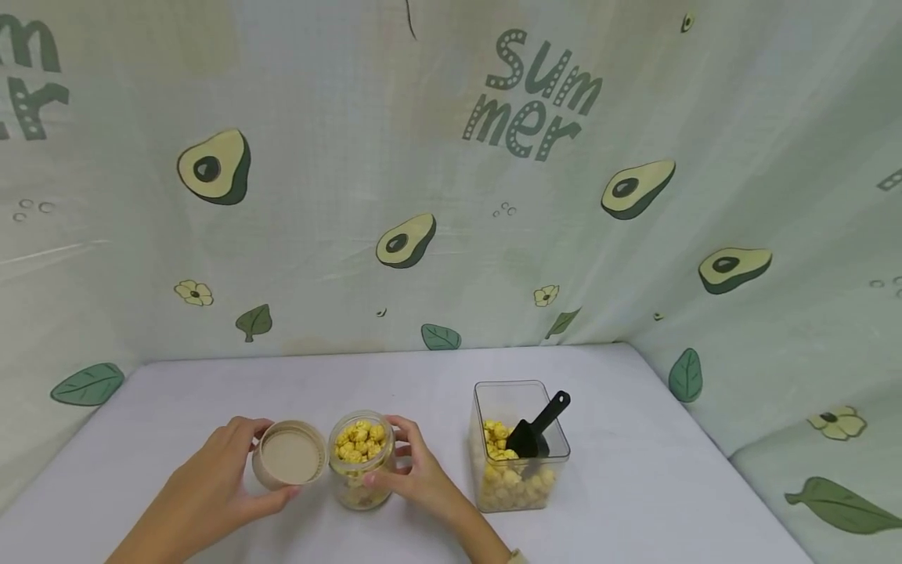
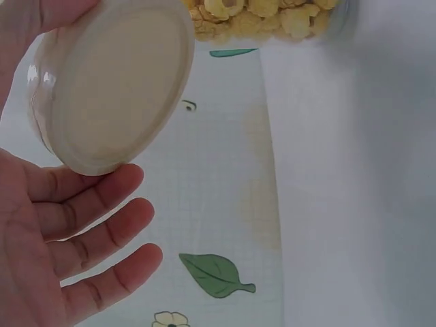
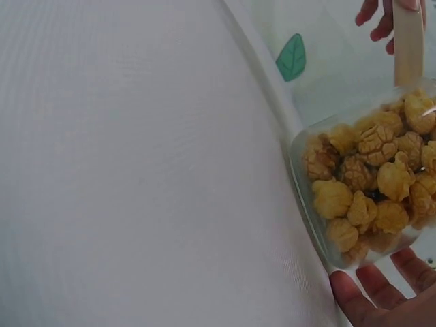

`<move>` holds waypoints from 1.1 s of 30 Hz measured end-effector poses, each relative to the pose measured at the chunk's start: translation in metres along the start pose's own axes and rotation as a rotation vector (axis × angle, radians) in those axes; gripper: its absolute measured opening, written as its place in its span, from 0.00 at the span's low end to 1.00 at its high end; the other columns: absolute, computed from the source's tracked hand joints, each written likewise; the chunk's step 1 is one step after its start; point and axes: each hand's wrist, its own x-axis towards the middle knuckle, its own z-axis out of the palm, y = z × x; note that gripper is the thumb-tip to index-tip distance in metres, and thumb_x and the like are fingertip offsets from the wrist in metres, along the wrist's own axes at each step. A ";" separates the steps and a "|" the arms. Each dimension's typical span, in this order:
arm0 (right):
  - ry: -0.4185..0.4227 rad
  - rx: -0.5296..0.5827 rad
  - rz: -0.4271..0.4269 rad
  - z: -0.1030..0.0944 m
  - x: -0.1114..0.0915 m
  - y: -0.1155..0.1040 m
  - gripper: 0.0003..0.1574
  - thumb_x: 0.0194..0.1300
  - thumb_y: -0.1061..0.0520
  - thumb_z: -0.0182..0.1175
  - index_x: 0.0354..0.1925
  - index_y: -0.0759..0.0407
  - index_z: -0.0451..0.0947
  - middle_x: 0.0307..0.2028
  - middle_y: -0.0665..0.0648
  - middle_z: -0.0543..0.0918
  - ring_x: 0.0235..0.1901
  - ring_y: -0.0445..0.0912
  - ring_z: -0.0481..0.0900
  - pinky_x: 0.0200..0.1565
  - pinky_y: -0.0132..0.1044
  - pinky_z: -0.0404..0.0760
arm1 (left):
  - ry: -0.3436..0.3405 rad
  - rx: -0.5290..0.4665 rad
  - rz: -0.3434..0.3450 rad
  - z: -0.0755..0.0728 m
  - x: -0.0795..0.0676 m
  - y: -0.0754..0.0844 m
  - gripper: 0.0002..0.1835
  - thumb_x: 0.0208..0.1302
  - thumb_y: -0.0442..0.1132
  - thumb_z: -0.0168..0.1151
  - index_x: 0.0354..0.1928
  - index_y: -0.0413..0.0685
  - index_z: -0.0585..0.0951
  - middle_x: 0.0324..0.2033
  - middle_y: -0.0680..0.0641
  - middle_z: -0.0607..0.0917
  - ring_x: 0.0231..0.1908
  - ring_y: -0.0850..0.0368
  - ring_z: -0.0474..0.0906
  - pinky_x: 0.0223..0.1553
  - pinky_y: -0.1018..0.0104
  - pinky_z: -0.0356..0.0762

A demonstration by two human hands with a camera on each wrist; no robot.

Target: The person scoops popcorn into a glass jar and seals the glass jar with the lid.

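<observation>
A clear jar [image 1: 361, 493] filled with yellow popcorn [image 1: 360, 442] stands on the table without a lid. My right hand [image 1: 417, 478] grips it from the right, thumb in front and fingers behind; in the right wrist view, fingertips [image 3: 381, 289] show at the jar's side. Just left of the jar, my left hand [image 1: 218, 478] holds a round beige lid [image 1: 290, 457] by its edge, tilted so its inner side faces the head camera. The left wrist view shows the lid [image 2: 126, 85] between thumb and forefinger, with the other fingers extended below it.
To the right of the jar stands a square clear container [image 1: 517, 486] partly filled with popcorn. A black scoop [image 1: 539, 427] leans in it, handle sticking up over the rim. A white cloth covers the table [image 1: 634, 470]; a printed curtain [image 1: 317, 157] hangs behind.
</observation>
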 end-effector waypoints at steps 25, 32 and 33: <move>0.006 -0.004 0.011 0.000 0.000 -0.001 0.47 0.52 0.46 0.68 0.65 0.38 0.54 0.57 0.56 0.65 0.49 0.46 0.64 0.47 0.37 0.72 | 0.055 -0.638 -0.076 0.032 0.018 0.017 0.39 0.49 0.37 0.72 0.61 0.39 0.61 0.51 0.44 0.69 0.43 0.78 0.68 0.37 0.76 0.80; -0.002 -0.004 0.008 0.000 0.000 -0.001 0.47 0.53 0.45 0.68 0.65 0.40 0.54 0.57 0.57 0.65 0.49 0.46 0.64 0.47 0.36 0.72 | 0.042 -0.613 -0.072 0.026 0.023 0.028 0.38 0.51 0.40 0.71 0.63 0.43 0.63 0.51 0.45 0.69 0.43 0.71 0.67 0.36 0.76 0.79; -0.003 -0.003 0.006 0.000 0.000 -0.001 0.47 0.53 0.45 0.68 0.65 0.40 0.54 0.57 0.57 0.65 0.49 0.46 0.64 0.47 0.36 0.72 | 0.039 -0.598 -0.069 0.025 0.025 0.030 0.38 0.51 0.41 0.71 0.63 0.44 0.64 0.51 0.46 0.69 0.43 0.69 0.67 0.36 0.76 0.79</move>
